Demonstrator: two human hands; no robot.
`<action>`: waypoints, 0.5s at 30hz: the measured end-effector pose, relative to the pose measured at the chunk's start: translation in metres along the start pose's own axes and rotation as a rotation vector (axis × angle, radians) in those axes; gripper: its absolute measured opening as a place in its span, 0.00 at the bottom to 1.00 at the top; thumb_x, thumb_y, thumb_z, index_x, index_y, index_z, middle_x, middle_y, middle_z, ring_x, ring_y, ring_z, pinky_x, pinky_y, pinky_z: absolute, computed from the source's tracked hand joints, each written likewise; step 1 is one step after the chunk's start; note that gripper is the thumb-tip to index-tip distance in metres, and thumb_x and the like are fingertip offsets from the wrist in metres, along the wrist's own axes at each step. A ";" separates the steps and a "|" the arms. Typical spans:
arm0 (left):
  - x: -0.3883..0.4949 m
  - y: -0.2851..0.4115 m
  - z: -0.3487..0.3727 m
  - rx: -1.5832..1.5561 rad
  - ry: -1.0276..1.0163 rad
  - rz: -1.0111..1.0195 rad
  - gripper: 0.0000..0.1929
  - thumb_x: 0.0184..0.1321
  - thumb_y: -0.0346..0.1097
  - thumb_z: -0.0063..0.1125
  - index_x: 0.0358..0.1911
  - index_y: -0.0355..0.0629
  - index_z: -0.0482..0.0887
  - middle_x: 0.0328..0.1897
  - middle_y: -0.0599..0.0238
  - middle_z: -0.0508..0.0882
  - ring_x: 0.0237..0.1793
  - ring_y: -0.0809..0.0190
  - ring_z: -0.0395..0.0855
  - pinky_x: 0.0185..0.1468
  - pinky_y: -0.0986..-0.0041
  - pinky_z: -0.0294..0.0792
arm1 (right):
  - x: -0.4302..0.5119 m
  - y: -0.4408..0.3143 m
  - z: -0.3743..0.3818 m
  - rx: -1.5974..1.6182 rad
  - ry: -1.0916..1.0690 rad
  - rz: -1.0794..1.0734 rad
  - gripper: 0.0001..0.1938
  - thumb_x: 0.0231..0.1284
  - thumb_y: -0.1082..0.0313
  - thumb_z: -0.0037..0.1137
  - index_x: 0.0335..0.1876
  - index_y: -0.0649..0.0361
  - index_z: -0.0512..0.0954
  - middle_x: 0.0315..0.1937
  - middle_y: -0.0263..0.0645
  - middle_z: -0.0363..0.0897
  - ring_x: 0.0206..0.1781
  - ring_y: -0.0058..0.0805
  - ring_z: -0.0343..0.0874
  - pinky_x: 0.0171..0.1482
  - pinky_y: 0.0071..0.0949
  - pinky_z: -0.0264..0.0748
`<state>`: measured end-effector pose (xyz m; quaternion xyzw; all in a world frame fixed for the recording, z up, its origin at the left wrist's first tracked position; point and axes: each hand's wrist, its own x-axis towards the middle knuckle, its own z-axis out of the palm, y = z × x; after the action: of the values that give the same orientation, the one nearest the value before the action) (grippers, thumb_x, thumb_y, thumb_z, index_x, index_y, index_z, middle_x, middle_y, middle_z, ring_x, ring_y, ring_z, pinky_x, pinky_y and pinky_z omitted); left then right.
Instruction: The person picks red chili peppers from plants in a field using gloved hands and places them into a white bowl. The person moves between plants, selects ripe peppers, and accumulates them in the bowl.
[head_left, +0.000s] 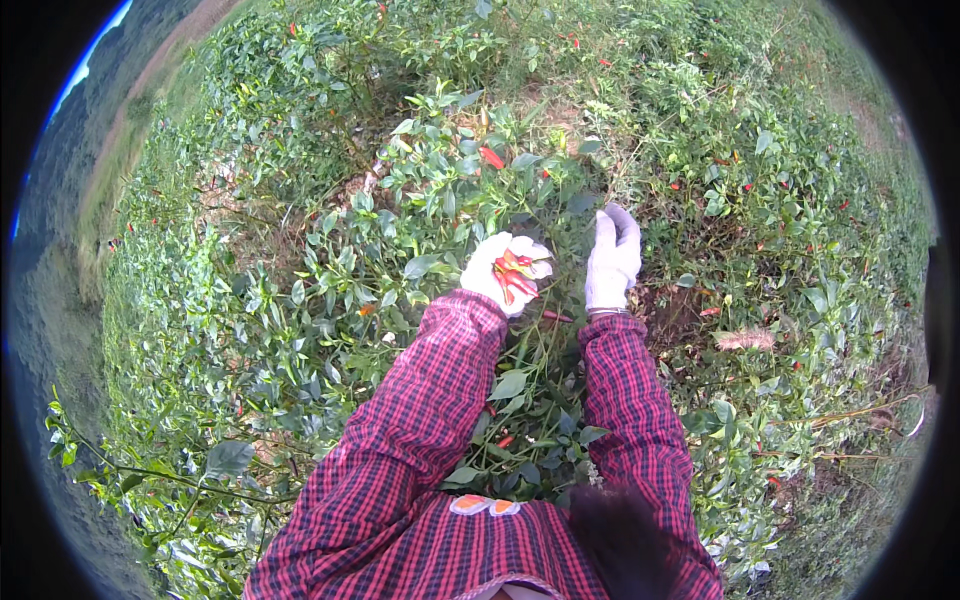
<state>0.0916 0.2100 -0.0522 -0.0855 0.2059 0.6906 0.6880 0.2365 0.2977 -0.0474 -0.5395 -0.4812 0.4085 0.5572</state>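
My left hand (478, 271), in a white glove, is turned up and cups several picked red chili peppers (514, 279). To its right, my right hand (613, 262) in a similar glove points away from me among the foliage. Its thumb and fingers stretch forward; whether the tips touch a stem cannot be made out. A chili plant (450, 202) spreads ahead of both hands, with a large red pepper (491, 157) on it. Between my wrists hangs a darker red pepper (556, 316). Lower down, another red pepper (505, 442) shows among leaves in front of my body.
Chili plants with scattered red fruit surround me on all sides. Dry, bare soil (671, 315) shows right of my right wrist. A fuzzy grass seed head (745, 340) stands at the right. One long leafy branch (187, 478) reaches in at the lower left.
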 end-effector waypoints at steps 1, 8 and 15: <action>-0.003 0.002 -0.001 0.005 -0.101 -0.022 0.11 0.66 0.44 0.55 0.36 0.44 0.78 0.35 0.60 0.82 0.37 0.52 0.80 0.27 0.66 0.71 | -0.001 -0.012 0.000 0.013 0.006 -0.102 0.18 0.69 0.63 0.58 0.59 0.65 0.76 0.55 0.42 0.81 0.56 0.30 0.79 0.60 0.28 0.74; -0.019 0.019 -0.006 -0.103 -0.347 -0.091 0.13 0.66 0.47 0.55 0.51 0.59 0.78 0.36 0.72 0.77 0.37 0.56 0.74 0.27 0.66 0.71 | 0.023 -0.040 0.046 0.110 -0.487 -0.032 0.19 0.67 0.64 0.60 0.60 0.61 0.78 0.51 0.37 0.84 0.51 0.23 0.81 0.56 0.24 0.75; -0.024 0.057 -0.022 -0.068 -0.733 0.086 0.13 0.76 0.52 0.42 0.47 0.56 0.76 0.31 0.74 0.78 0.34 0.57 0.76 0.32 0.59 0.68 | 0.025 -0.011 0.076 -0.163 -0.818 -0.138 0.25 0.64 0.53 0.61 0.64 0.55 0.76 0.58 0.40 0.82 0.59 0.33 0.80 0.62 0.30 0.72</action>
<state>0.0330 0.1814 -0.0528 0.1533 -0.0739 0.7103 0.6831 0.1671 0.3372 -0.0371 -0.3416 -0.7284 0.5113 0.3022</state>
